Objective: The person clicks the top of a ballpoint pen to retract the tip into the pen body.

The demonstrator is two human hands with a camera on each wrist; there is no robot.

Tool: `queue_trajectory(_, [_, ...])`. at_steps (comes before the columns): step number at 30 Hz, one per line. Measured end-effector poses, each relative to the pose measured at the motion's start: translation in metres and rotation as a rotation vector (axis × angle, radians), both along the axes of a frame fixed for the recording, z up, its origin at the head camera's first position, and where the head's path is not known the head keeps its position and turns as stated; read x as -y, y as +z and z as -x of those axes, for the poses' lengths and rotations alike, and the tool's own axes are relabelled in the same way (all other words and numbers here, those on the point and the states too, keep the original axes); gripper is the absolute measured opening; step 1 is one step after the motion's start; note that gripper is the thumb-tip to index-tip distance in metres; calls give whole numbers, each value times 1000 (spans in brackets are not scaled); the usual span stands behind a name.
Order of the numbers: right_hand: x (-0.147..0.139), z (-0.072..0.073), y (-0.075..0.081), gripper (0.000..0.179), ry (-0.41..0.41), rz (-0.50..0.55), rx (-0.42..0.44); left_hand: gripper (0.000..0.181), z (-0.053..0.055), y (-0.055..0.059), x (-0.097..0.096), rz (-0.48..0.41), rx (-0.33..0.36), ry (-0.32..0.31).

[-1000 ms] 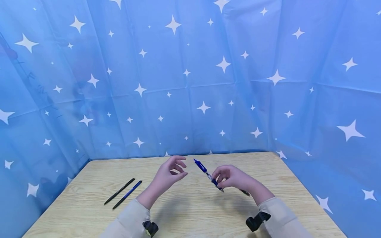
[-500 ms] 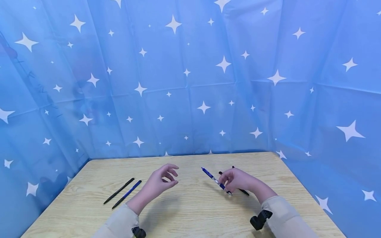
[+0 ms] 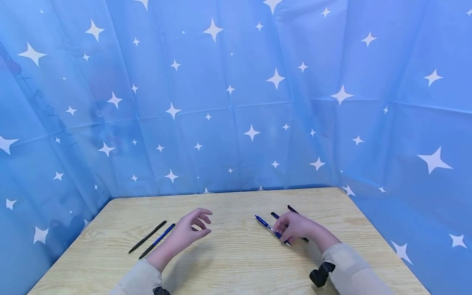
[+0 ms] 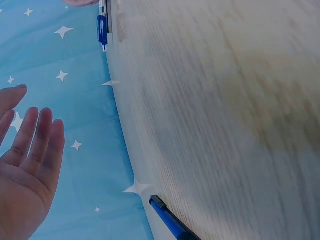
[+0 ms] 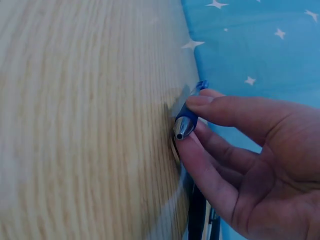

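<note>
My right hand (image 3: 295, 226) pinches a blue retractable pen (image 3: 263, 221) between thumb and fingers, at or just above the tabletop. In the right wrist view the pen's silver tip (image 5: 183, 128) points toward the camera. Two dark pens lie beside that hand, partly hidden by it; the far one (image 3: 293, 209) shows its black end, the nearer one (image 3: 274, 215) a dark blue end. My left hand (image 3: 186, 230) hovers over the table with fingers loosely bent and holds nothing. In the left wrist view its palm and fingers (image 4: 37, 155) show.
Left of the left hand, a black pen (image 3: 147, 237) and a blue pen with a black grip (image 3: 157, 241) lie side by side. The wooden table (image 3: 228, 262) ends at a blue star-patterned curtain (image 3: 221, 155) behind and at both sides.
My right hand has lowered the blue retractable pen toward the table and slightly right, beside the two dark pens. My left hand has drawn back to the left and nearer.
</note>
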State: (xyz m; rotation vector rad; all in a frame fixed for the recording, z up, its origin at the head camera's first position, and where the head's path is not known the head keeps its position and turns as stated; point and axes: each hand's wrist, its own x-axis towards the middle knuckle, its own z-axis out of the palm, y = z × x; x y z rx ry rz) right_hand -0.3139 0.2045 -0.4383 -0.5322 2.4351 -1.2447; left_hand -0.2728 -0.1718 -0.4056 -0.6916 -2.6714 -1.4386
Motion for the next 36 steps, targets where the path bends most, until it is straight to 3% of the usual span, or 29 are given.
queue_trajectory(14, [5,-5,-3,22,-26,-82,-31,45,0,-10,15,70,30,-37])
queue_trajectory(24, [3,-7,3,21,1,-50,-54,47,-1,-11,27,136,14,-43])
queue_trajectory(32, [-8,-7,17,26,-13,-47,-146,52,1,-4,38,183,-10,-73])
queue_trajectory(36, [-11,-10,21,29,1,-55,-212,55,3,-1,46,227,30,-73])
